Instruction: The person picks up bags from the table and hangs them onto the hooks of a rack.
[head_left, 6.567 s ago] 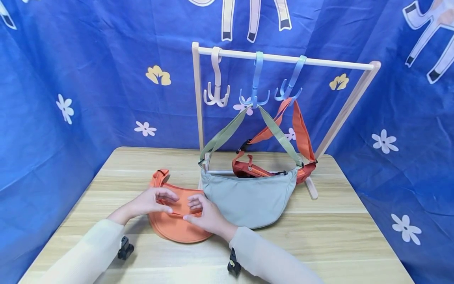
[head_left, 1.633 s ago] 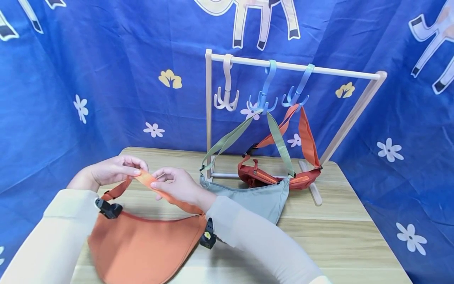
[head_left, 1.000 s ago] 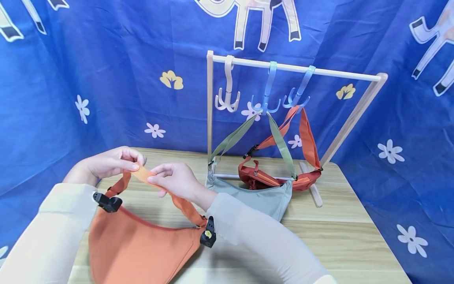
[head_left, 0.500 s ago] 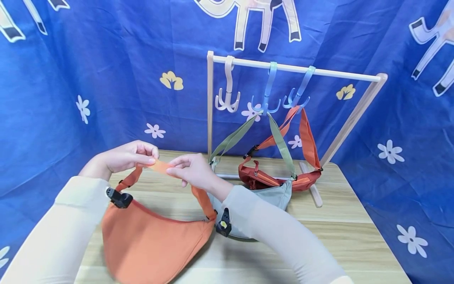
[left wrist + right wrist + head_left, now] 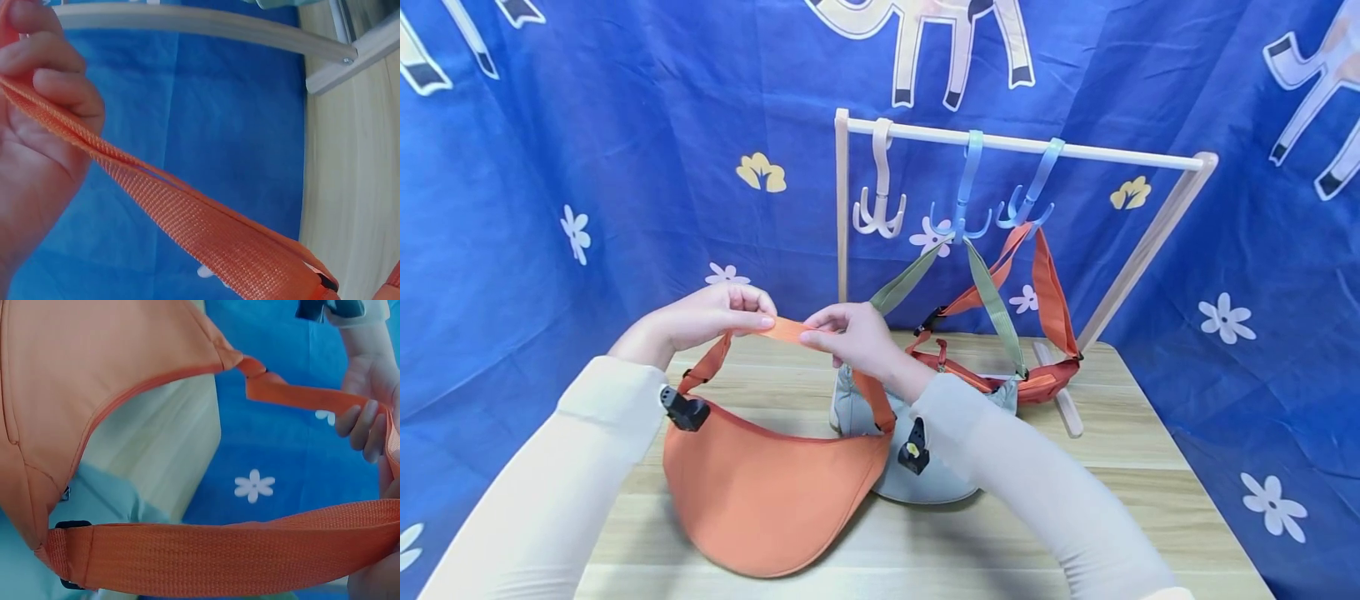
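Note:
An orange shoulder bag (image 5: 767, 492) hangs by its webbing strap (image 5: 786, 331) from both hands, in front of the rack at the left. My left hand (image 5: 715, 317) pinches the top of the strap between thumb and fingers. A short way to the right, my right hand (image 5: 861, 342) pinches the same strap, so a flat stretch spans the two. In the left wrist view the doubled strap (image 5: 212, 231) runs down from the curled fingers. The right wrist view shows the bag's zipped edge and the strap's black buckle (image 5: 74, 525).
A wooden rack (image 5: 1150, 242) carries a pale multi-prong hook (image 5: 880, 192) and two blue hooks (image 5: 962, 200). A grey-green bag (image 5: 940, 475) hangs at the middle hook, partly behind the orange bag. A red bag (image 5: 1045, 381) hangs at the right hook. Blue patterned cloth surrounds the table.
The orange bag lay on the table earliest; both hands now hold it up by its strap. Over the last second hands and bag have moved right and up, overlapping the grey-green bag.

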`<state>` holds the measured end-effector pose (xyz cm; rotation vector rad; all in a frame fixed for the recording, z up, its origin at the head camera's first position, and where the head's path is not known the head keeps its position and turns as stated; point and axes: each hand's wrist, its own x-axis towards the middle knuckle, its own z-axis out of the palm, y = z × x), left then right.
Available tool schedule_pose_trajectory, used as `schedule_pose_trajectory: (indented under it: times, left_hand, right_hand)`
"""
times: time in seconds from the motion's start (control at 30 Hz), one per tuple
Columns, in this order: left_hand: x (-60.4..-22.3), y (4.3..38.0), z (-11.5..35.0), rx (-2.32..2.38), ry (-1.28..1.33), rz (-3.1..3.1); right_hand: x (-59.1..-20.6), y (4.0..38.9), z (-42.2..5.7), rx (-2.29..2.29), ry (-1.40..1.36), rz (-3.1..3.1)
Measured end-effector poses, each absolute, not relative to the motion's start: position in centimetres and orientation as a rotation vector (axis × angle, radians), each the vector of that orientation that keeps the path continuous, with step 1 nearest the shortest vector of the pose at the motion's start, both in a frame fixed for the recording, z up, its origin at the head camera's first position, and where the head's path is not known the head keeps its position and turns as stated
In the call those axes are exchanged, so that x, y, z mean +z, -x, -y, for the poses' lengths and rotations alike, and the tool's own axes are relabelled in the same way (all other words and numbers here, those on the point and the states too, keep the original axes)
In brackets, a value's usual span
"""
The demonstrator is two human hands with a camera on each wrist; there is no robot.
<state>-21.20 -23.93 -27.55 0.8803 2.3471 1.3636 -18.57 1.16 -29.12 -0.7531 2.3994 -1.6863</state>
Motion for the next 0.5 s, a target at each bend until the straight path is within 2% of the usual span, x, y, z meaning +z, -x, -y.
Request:
schedule_pose_trajectory:
  times: [0.5]
  left_hand:
    - [-24.0,21.9,18.9,1.399,-0.656,-2.514]
  right_hand:
    - [-26.2,20.4,-5.2,-1.657,0.737,-2.601]
